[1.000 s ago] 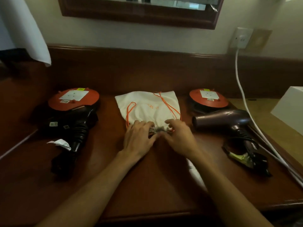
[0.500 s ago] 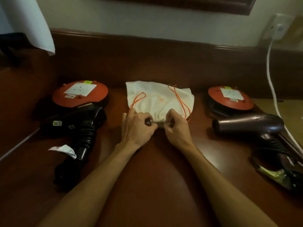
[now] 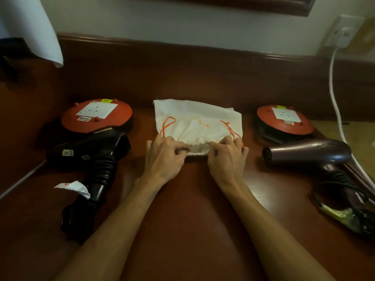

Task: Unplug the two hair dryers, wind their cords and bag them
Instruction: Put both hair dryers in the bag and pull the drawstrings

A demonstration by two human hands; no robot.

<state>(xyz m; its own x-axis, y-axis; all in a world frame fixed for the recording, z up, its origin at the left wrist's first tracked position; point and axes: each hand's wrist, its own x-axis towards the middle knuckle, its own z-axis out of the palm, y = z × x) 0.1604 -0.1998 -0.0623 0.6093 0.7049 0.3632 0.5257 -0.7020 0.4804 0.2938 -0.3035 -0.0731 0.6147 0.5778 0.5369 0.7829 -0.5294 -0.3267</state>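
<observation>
A white drawstring bag (image 3: 194, 120) with orange cords lies flat at the middle of the dark wooden desk (image 3: 192, 220). My left hand (image 3: 164, 157) and my right hand (image 3: 227, 157) both pinch its near hem, and the mouth gapes slightly between them. A black hair dryer (image 3: 95, 159) lies to the left, its handle pointing toward me, a white tag on its cord. A dark purple hair dryer (image 3: 308, 153) lies to the right, with its cord bundled near the desk's right edge.
Two orange cord reels with white sockets sit behind the dryers, the left reel (image 3: 96, 116) and the right reel (image 3: 284, 120). A white cable (image 3: 334, 102) runs down from a wall outlet (image 3: 345, 33) at the top right. White cloth (image 3: 30, 27) hangs at the top left.
My hands have moved apart along the bag's hem, spreading its gathered mouth wider. The camera has tilted down and closer to the desk.
</observation>
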